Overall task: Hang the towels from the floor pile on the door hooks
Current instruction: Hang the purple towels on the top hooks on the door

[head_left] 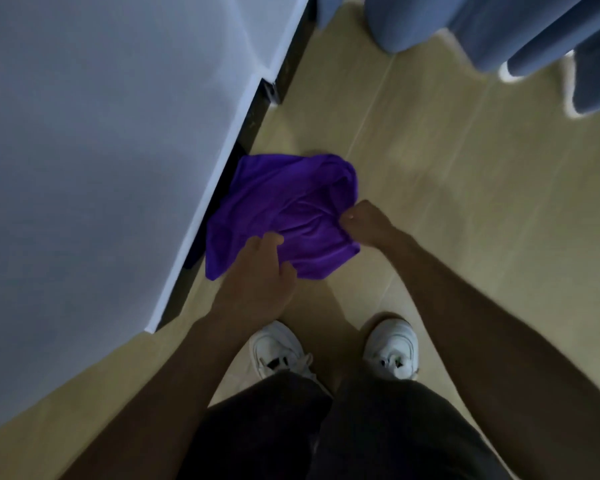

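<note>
A crumpled purple terry-cloth towel (pixel 278 216) lies on the pale beige tiled floor (pixel 465 202) at the centre of the frame, its left edge tucked against the dark gap under a white panel (pixel 101 150) that fills the upper left. You bend over it with both arms down. Your left hand (pixel 260 271) grips the towel's near edge, fingers curled into the cloth; your right hand (pixel 364 221) pinches a fold at its right side. Your white trainers (pixel 392 348) stand just below, and blue hanging curtains (pixel 499 26) cross the upper right. The step in hand looks like the pick-up, with the towel not yet clear of the floor. Next, you would need to lift it, find an edge or loop, and turn toward the door hooks, which are not in view here.
</note>
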The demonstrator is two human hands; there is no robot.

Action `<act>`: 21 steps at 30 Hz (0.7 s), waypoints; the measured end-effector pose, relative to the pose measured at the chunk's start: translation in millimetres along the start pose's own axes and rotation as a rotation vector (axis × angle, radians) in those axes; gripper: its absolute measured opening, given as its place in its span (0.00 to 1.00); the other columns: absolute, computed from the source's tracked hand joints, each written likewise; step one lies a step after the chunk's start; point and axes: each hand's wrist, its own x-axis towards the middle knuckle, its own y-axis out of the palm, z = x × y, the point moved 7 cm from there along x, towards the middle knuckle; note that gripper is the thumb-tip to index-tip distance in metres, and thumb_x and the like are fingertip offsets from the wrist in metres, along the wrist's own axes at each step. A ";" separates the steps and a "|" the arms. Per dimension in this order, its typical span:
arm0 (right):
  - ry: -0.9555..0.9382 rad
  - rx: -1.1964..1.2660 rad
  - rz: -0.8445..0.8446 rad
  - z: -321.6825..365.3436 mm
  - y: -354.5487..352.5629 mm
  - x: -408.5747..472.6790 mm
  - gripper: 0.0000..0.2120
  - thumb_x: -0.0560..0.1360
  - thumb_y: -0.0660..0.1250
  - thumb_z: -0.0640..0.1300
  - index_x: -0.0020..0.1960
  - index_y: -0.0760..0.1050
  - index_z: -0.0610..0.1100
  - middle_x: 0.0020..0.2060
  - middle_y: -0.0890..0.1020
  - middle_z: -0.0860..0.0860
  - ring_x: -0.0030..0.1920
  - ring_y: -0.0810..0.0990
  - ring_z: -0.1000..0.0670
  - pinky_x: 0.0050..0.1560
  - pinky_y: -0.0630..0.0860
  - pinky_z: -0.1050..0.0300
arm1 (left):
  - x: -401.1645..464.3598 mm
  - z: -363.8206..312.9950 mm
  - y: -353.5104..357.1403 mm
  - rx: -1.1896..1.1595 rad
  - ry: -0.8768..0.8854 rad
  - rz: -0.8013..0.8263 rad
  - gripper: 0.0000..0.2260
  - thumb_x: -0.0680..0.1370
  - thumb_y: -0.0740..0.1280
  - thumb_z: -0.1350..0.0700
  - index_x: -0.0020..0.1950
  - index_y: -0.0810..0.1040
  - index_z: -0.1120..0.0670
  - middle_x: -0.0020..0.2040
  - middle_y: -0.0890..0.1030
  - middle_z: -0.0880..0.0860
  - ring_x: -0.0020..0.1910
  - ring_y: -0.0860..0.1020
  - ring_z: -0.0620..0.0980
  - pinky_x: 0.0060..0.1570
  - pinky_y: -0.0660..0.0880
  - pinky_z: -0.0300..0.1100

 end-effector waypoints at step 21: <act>-0.491 0.943 -0.085 314.8 -387.3 -577.8 0.12 0.78 0.61 0.37 0.48 0.83 0.45 0.48 0.85 0.47 0.50 0.81 0.49 0.55 0.78 0.57 | -383.5 -330.2 -383.1 -0.257 0.465 -0.502 0.06 0.71 0.54 0.64 0.41 0.65 0.53 0.37 0.72 0.53 0.35 0.70 0.51 0.39 0.69 0.46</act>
